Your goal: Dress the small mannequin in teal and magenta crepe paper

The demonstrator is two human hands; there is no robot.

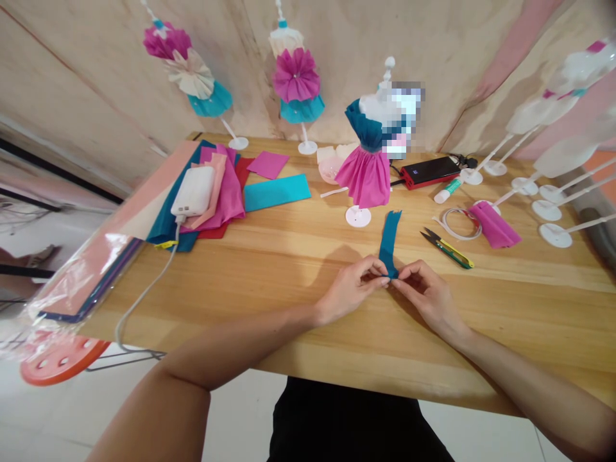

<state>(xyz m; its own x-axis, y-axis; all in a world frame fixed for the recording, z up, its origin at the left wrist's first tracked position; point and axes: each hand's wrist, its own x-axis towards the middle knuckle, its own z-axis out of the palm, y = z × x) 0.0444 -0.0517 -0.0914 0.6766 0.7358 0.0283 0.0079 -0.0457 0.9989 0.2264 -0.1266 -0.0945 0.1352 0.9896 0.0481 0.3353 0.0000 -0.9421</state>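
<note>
The left hand (353, 286) is reaching in from the left, its forearm slanting over the near edge of the surface (289, 340), and its thumb and fingers are pinching the near end of a teal strip (389, 237). The right hand (430, 296) is coming in from the other side, its forearm lying across the near right part of the surface, and it is gripping the same end between thumb and fingers. The fingertips are almost meeting, and the wrists are angling inward. The strip is extending away from them, its ragged far end lying near the white base of a doll form (368, 147) that is wearing a teal top and a pink skirt.

The pinched fold is partly hiding behind the fingers, so its shape is hard to make out. A pixelated patch (407, 119) is covering something behind the doll form. The right edge of the view is cutting off several white stands (556, 235).

A black-and-red power bank (430, 172) is showing small lit digits, too tiny to read surely. The green label on the glue stick (448, 191) is also staying illegible.
</note>
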